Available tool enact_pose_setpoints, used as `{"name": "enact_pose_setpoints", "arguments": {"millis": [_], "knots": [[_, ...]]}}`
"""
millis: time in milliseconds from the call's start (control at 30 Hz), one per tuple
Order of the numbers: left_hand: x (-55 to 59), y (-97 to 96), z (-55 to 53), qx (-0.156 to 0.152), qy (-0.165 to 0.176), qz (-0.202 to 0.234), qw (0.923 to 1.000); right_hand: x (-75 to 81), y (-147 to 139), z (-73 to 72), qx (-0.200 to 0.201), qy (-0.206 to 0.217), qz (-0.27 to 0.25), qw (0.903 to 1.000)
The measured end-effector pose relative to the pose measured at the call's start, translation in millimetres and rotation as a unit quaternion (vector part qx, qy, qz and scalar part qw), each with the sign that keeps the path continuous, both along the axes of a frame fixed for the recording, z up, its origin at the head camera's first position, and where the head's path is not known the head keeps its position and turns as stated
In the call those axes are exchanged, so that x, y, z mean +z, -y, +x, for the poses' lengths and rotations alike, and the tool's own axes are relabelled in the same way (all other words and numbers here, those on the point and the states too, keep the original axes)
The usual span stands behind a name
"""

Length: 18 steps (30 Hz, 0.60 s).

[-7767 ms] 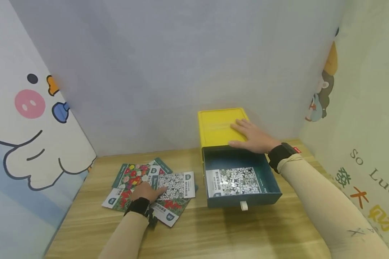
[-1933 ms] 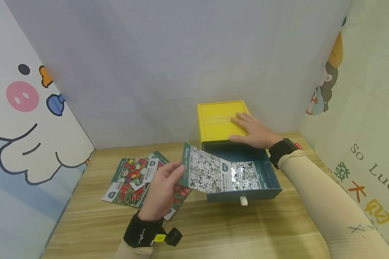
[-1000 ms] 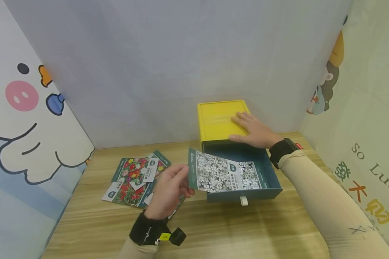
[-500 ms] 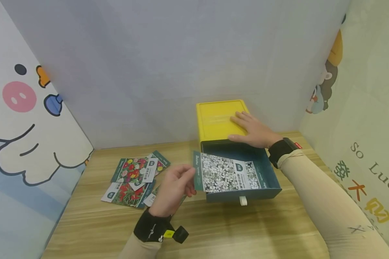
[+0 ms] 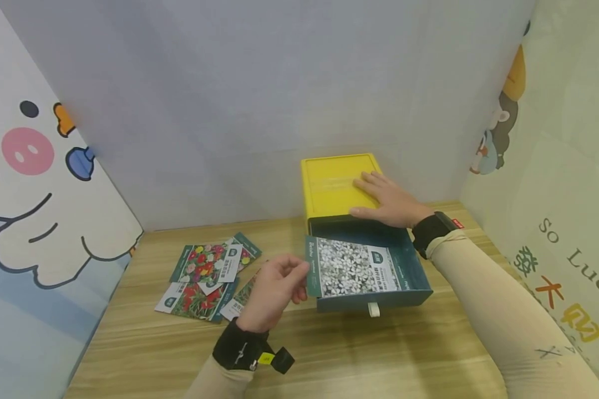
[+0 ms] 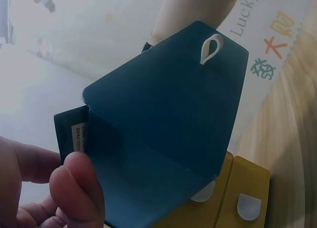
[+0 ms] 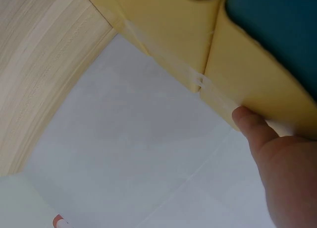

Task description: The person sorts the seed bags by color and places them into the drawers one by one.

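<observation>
My left hand pinches the green end of a flower seed packet printed with white blossoms. The packet's other end reaches over the open drawer, above another white-flowered packet lying inside. In the left wrist view, thumb and finger hold the packet's edge beside the drawer's side wall. My right hand rests with fingers spread on top of the yellow box from which the dark teal drawer is pulled out. The right wrist view shows that hand against the box's yellow side.
Left of the drawer, several seed packets with red and mixed flowers overlap on the wooden table. A white pull loop sticks out from the drawer front. A grey wall stands close behind the box.
From lying on the pile, the white-flower packet has been picked up by my left hand and carried right over the drawer, sinking lower and flatter. My right hand stays on the box.
</observation>
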<state>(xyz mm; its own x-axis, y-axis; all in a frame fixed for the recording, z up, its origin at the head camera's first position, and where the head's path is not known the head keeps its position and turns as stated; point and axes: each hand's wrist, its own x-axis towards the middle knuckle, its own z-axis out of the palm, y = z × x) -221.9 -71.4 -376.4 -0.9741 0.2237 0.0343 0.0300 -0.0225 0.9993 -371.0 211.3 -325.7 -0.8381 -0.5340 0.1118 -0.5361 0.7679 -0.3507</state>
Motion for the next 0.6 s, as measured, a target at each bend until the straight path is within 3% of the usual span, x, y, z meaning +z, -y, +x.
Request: {"name": "enact_pose_setpoints", "arguments": {"millis": [333, 600], "knots": [[-8.9, -7.1, -2.0, -0.024, -0.005, -0.001, 0.9997, -0.9, 0, 0.5, -0.011, 0.002, 0.009, 0.9999], [-9.9, -13.7, -3.5, -0.013, -0.004, -0.017, 0.9998, -1.8, -1, -0.3, -0.008, 0.0, 0.006, 0.9999]]}}
